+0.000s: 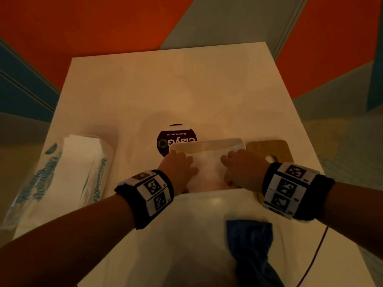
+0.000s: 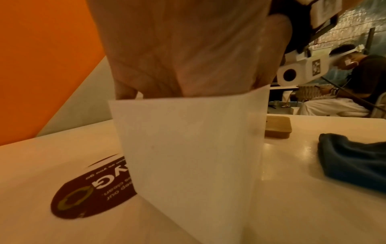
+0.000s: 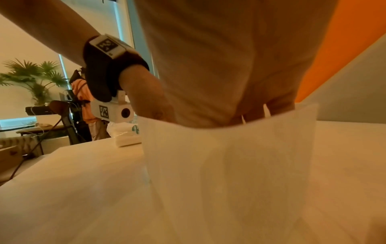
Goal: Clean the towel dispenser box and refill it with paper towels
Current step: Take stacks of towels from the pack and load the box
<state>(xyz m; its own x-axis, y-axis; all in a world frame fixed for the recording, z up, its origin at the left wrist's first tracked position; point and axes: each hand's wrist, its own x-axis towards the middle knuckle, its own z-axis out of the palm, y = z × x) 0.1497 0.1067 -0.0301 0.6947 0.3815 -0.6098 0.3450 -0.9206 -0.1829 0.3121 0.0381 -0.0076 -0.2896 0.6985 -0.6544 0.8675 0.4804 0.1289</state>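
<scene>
White table (image 1: pixel 145 90) fills my view. At 6 o'clock sits the box (image 1: pixel 207 142), both hands inside pressing towels (image 1: pixel 208 164) down. Left hand (image 1: pixel 178 165) and right hand (image 1: pixel 240 166): fingers hidden, can't tell. Lid (image 1: pixel 267 149) is still off.

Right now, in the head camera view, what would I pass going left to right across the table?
Pack of paper towels → round purple sticker → left hand → right hand → wooden lid. Both hands are in the white dispenser box.

Dim, warm orange light throughout; soft blur everywhere. A small glare spot on the surface (image 1: pixel 215 200). Wrist views bend at the edges; window (image 3: pixel 25 41) bright.
</scene>
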